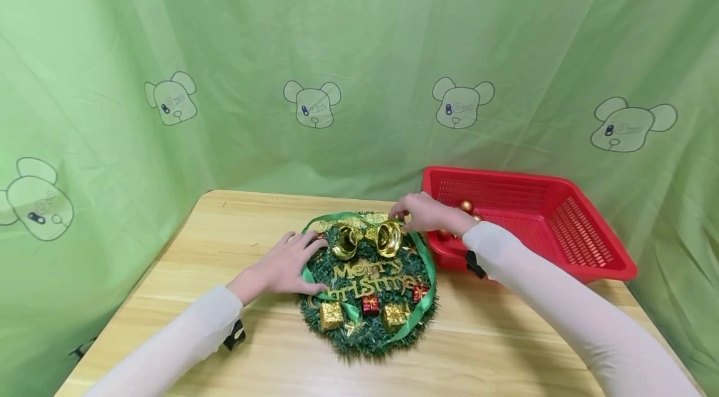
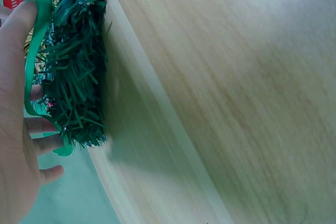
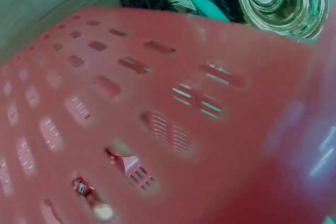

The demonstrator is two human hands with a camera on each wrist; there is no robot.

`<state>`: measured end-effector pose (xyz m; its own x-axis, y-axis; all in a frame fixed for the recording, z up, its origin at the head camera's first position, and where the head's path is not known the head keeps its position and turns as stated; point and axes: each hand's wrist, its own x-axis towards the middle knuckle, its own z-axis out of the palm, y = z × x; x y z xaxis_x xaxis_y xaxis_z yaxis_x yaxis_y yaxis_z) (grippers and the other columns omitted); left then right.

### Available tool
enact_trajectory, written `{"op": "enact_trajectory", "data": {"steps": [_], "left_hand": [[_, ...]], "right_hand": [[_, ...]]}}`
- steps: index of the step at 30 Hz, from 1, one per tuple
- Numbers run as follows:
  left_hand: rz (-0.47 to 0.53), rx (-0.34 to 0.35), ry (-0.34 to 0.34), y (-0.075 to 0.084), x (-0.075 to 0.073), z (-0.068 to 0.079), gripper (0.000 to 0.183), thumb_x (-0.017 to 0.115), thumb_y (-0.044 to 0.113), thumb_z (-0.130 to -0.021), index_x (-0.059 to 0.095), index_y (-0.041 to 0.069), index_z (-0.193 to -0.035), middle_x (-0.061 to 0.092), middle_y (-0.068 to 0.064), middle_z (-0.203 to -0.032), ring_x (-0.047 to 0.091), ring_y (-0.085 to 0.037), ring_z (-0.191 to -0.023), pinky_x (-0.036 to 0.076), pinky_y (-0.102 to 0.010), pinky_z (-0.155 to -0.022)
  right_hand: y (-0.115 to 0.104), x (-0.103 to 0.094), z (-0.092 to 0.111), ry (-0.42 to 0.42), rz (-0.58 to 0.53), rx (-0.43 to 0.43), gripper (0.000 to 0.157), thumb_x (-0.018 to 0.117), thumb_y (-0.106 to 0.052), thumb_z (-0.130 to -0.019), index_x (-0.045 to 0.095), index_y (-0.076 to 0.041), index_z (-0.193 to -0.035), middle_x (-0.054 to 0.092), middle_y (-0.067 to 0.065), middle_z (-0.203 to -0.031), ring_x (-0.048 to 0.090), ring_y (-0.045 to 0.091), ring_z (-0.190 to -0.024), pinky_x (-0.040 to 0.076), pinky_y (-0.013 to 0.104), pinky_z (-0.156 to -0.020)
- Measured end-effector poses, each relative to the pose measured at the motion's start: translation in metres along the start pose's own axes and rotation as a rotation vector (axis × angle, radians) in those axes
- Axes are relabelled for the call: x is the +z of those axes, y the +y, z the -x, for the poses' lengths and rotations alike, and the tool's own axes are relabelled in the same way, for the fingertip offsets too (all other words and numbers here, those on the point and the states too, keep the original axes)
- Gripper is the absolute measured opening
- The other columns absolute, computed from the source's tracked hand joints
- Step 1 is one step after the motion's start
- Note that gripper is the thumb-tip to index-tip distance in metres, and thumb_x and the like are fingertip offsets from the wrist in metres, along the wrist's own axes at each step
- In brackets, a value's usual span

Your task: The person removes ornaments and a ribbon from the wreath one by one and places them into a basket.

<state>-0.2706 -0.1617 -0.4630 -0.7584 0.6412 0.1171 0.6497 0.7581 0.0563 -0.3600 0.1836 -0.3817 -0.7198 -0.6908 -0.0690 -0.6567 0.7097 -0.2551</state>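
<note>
A round green tinsel Christmas wreath lies on the table, carrying gold "Merry Christmas" lettering, small gift boxes and two gold bells. A green ribbon loops around it. My left hand rests against the wreath's left side with spread, fairly straight fingers; the left wrist view shows its thumb over the ribbon. At the wreath's upper right edge, beside the right bell, my right hand has bent fingers pointing down. Whether they pinch anything cannot be seen. The right wrist view does not show this hand.
A red plastic basket stands on the table's right side, close to the wreath and under my right forearm. Several small copper-coloured balls lie inside its left end. A green curtain hangs behind the wooden table.
</note>
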Motion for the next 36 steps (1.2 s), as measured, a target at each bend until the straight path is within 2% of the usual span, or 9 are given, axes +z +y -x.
{"op": "enact_trajectory", "data": {"steps": [6, 15, 21, 26, 30, 36], "left_hand": [[0.002, 0.004, 0.003, 0.000, 0.000, 0.000, 0.094, 0.059, 0.076, -0.084, 0.038, 0.017, -0.154, 0.039, -0.022, -0.158, 0.045, -0.043, -0.141, 0.028, -0.068, -0.120], [0.006, 0.005, 0.012, -0.001, -0.001, -0.001, 0.094, 0.059, 0.076, -0.084, 0.039, 0.016, -0.154, 0.040, -0.023, -0.157, 0.046, -0.044, -0.140, 0.027, -0.067, -0.120], [-0.005, 0.012, 0.016, 0.000, 0.001, -0.001, 0.094, 0.059, 0.076, -0.083, 0.039, 0.017, -0.154, 0.042, -0.021, -0.156, 0.046, -0.042, -0.140, 0.029, -0.067, -0.119], [-0.007, 0.013, 0.023, 0.000, 0.003, -0.001, 0.094, 0.059, 0.076, -0.083, 0.038, 0.017, -0.153, 0.042, -0.019, -0.156, 0.047, -0.041, -0.140, 0.030, -0.067, -0.119], [-0.005, 0.012, 0.026, 0.000, 0.004, -0.002, 0.094, 0.059, 0.076, -0.083, 0.038, 0.017, -0.154, 0.042, -0.019, -0.156, 0.047, -0.041, -0.140, 0.029, -0.067, -0.119], [-0.011, 0.004, 0.012, -0.002, 0.005, -0.002, 0.095, 0.058, 0.078, -0.083, 0.037, 0.018, -0.154, 0.041, -0.018, -0.157, 0.046, -0.040, -0.141, 0.029, -0.066, -0.120]], "right_hand": [[-0.001, 0.002, 0.000, 0.000, 0.022, 0.019, 0.039, 0.078, -0.007, -0.085, 0.074, -0.011, -0.123, 0.069, -0.001, -0.092, 0.059, 0.019, -0.093, 0.039, 0.044, -0.088], [-0.001, -0.001, -0.001, 0.015, -0.032, 0.043, 0.031, 0.072, 0.001, -0.088, 0.076, -0.007, -0.118, 0.070, 0.004, -0.087, 0.055, 0.012, -0.073, 0.047, 0.027, -0.067], [-0.003, -0.003, -0.001, 0.040, -0.059, 0.028, 0.022, 0.069, 0.001, -0.090, 0.078, -0.004, -0.110, 0.073, 0.007, -0.085, 0.057, 0.010, -0.067, 0.050, 0.026, -0.065], [-0.007, -0.007, -0.001, 0.065, -0.065, 0.017, 0.016, 0.068, 0.002, -0.090, 0.079, -0.003, -0.100, 0.077, 0.009, -0.088, 0.063, 0.012, -0.068, 0.055, 0.027, -0.067], [-0.009, -0.013, -0.002, 0.077, -0.084, 0.007, 0.011, 0.069, 0.001, -0.091, 0.079, -0.002, -0.095, 0.076, 0.010, -0.085, 0.059, 0.011, -0.067, 0.051, 0.026, -0.064], [-0.009, -0.021, -0.006, 0.099, -0.121, 0.016, 0.013, 0.067, 0.001, -0.093, 0.079, -0.002, -0.096, 0.073, 0.011, -0.079, 0.050, 0.011, -0.063, 0.042, 0.024, -0.060]]}}
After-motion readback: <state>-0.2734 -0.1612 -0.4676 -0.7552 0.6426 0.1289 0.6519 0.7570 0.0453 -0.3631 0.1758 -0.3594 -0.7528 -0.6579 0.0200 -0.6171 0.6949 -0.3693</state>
